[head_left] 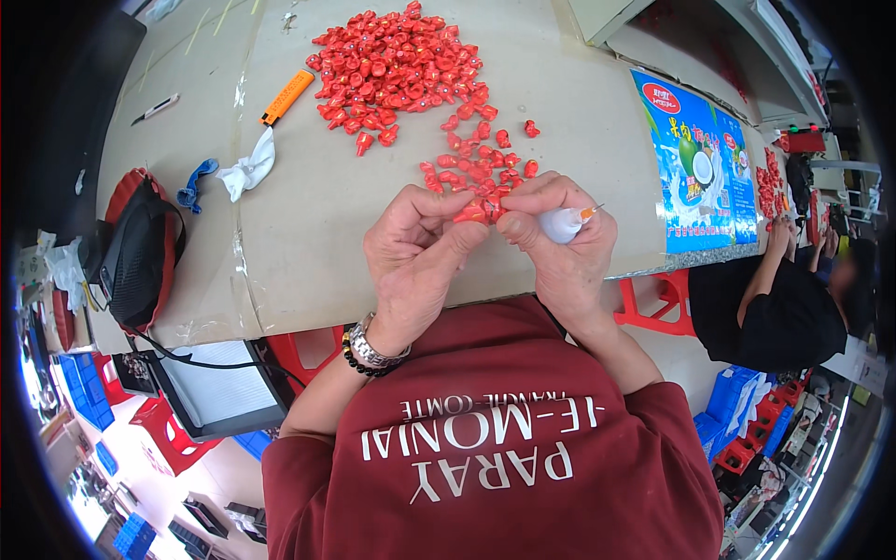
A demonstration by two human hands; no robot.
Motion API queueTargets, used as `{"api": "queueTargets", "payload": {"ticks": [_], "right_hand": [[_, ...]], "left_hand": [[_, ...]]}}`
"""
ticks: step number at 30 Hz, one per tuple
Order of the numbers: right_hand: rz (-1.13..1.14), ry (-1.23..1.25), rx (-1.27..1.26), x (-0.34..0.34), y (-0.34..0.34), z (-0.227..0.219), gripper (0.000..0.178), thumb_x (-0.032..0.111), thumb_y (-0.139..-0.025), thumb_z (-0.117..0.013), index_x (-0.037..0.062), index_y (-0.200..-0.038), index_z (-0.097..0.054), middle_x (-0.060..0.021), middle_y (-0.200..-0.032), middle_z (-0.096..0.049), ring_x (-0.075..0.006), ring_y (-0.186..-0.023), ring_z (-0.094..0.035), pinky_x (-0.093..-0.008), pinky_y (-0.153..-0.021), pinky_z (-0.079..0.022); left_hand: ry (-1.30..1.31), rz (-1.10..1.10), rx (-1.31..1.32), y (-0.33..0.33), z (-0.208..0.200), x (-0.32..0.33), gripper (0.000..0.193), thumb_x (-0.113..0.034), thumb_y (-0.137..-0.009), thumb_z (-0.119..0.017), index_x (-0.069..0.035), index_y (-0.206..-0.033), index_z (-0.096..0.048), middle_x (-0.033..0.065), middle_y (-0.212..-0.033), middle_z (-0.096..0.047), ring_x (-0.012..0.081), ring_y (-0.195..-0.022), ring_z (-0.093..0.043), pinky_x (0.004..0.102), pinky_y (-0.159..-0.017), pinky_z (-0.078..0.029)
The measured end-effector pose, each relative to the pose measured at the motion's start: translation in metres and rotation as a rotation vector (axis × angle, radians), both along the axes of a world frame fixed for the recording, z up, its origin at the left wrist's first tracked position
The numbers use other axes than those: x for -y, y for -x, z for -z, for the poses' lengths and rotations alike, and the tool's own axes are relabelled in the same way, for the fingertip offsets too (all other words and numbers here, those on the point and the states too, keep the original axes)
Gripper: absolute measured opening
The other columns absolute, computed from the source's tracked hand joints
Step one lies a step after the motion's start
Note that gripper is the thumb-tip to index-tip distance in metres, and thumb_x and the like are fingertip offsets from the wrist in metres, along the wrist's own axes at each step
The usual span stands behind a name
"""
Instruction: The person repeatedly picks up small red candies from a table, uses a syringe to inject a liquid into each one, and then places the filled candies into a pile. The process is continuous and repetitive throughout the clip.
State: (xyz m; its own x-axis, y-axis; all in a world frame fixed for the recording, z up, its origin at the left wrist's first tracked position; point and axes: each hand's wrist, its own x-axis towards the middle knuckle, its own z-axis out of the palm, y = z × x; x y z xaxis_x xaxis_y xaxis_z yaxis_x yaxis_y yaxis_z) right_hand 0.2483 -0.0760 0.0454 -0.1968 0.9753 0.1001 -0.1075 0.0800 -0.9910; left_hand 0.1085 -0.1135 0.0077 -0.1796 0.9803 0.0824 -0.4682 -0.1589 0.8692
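Close to the table's front edge, my left hand [415, 245] pinches one side of a small red plastic piece [474, 211]. From the other side, the thumb and finger of my right hand [571, 257] press on it too. A small white squeeze bottle [562, 225] with an orange collar and thin needle tip is tucked in my right hand, its tip pointing up to the right. Just beyond my fingers lie loose red pieces [476, 168], trailing back to a large heap of the same red pieces [397, 70].
An orange box cutter [287, 97], a crumpled white cloth [249, 166], a blue strip [196, 184] and a pen [155, 109] lie on the left. A black and red device [145, 247] stands at the left edge. A blue printed sheet [686, 177] covers the right; beyond sits a co-worker [775, 308].
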Motion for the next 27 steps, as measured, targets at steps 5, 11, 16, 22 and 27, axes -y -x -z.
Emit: {"api": "queueTargets", "payload": {"ticks": [5,11,16,22,27], "right_hand": [[-0.035,-0.045,0.033,-0.001,-0.003,0.007,0.012,0.000,-0.078,-0.073,-0.0016,-0.086,-0.064,-0.0067,-0.082,-0.061,-0.0099,-0.066,-0.056,-0.0224,-0.056,-0.045],[-0.086,0.036,0.069,-0.004,-0.010,0.007,0.013,-0.003,-0.075,-0.073,-0.0007,-0.084,-0.064,-0.0048,-0.080,-0.062,-0.0097,-0.071,-0.057,-0.0235,-0.063,-0.047],[-0.113,0.117,0.059,-0.003,-0.012,0.008,0.014,-0.004,-0.074,-0.074,0.0000,-0.082,-0.063,-0.0036,-0.079,-0.062,-0.0090,-0.071,-0.057,-0.0232,-0.063,-0.047],[-0.148,0.146,0.001,-0.004,-0.014,0.011,0.014,-0.003,-0.076,-0.073,-0.0003,-0.082,-0.061,-0.0053,-0.079,-0.061,-0.0096,-0.067,-0.058,-0.0223,-0.057,-0.048],[-0.153,0.111,-0.018,-0.004,-0.017,0.014,0.013,-0.002,-0.077,-0.073,-0.0005,-0.082,-0.061,-0.0094,-0.081,-0.061,-0.0120,-0.064,-0.058,-0.0229,-0.053,-0.048]], "left_hand": [[-0.003,-0.021,-0.084,0.001,-0.004,0.002,0.016,0.004,-0.084,-0.066,0.001,-0.099,-0.059,0.0058,-0.087,-0.068,0.0029,-0.070,-0.057,0.0175,-0.055,-0.044],[-0.076,-0.079,-0.327,0.003,-0.002,0.001,0.013,0.004,-0.082,-0.068,0.003,-0.094,-0.063,0.0076,-0.085,-0.070,0.0068,-0.075,-0.064,0.0206,-0.064,-0.051],[-0.129,-0.104,-0.497,0.005,-0.002,0.001,0.014,0.004,-0.079,-0.070,0.004,-0.091,-0.064,0.0106,-0.083,-0.070,0.0096,-0.074,-0.066,0.0223,-0.064,-0.052],[-0.199,-0.135,-0.591,0.004,0.000,0.001,0.016,0.005,-0.076,-0.073,0.004,-0.089,-0.064,0.0099,-0.077,-0.069,0.0108,-0.066,-0.064,0.0236,-0.058,-0.051],[-0.275,-0.162,-0.662,0.003,0.001,-0.002,0.017,0.005,-0.074,-0.073,0.003,-0.088,-0.064,0.0099,-0.075,-0.067,0.0128,-0.063,-0.064,0.0243,-0.056,-0.050]]}}
